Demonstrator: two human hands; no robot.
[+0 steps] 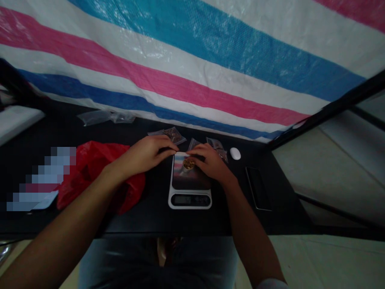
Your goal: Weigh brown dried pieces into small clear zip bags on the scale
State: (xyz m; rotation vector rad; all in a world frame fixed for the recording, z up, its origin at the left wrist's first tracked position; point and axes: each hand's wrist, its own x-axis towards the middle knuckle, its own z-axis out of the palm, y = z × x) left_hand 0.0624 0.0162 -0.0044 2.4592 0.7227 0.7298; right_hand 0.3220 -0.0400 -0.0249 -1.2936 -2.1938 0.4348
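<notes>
A white digital kitchen scale [190, 184] with a dark, shiny plate lies before me, its display facing me. A small cup [189, 164] of yellowish-brown bits stands on the plate, near its far side. My left hand [150, 152] has thumb and fingertips closed at the scale's far left corner. My right hand [208, 159] reaches over the plate from the right, fingers curled at the scale's far edge. Its thumb lies close against the cup's rim; whether they touch is hard to see. The undersides of the fingertips are hidden.
A red plastic bag [90, 160] lies left of the scale. Clear zip bags, one with brown bits [172, 135], lie behind it. A white rounded object [235, 153] and a dark phone [258, 188] are on the right. A striped sheet [186, 86] hangs behind the black table [210, 224].
</notes>
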